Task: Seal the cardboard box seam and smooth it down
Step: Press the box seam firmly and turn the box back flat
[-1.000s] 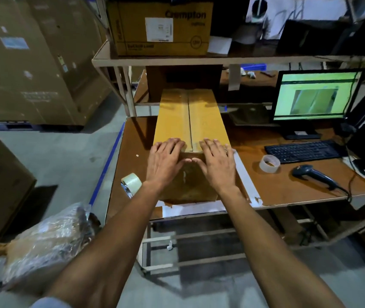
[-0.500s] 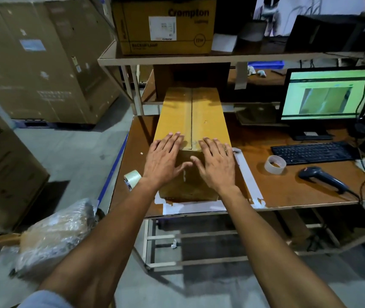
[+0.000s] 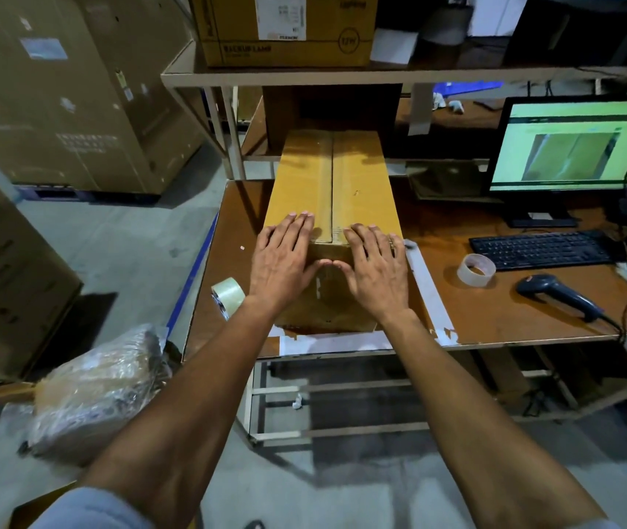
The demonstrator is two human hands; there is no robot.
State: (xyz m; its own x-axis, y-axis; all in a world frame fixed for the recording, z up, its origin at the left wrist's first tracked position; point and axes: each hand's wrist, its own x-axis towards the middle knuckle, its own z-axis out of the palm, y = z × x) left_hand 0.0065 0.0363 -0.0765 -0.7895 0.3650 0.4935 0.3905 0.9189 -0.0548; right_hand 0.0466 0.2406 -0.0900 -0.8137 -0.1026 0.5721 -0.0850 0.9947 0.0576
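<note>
— Where are we?

— I see the cardboard box point(image 3: 332, 208) lengthwise on the table point(image 3: 495, 311), the seam point(image 3: 332, 185) running away from me. Both hands lie flat and unclenched, grasping nothing: left hand point(image 3: 285, 261) and right hand point(image 3: 374, 271) over the near top edge, either side of the seam.

— Risks?

— I judge uneven pressing could wrinkle the tape or trap bubbles. Pushing forward might slide the box toward the shelf point(image 3: 342, 76). I can't tell whether the far end is stuck down.

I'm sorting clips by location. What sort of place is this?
Probably a warehouse packing station: large stacked cartons, a barcode scanner beside a keyboard, and tape rolls on the desk.
</note>
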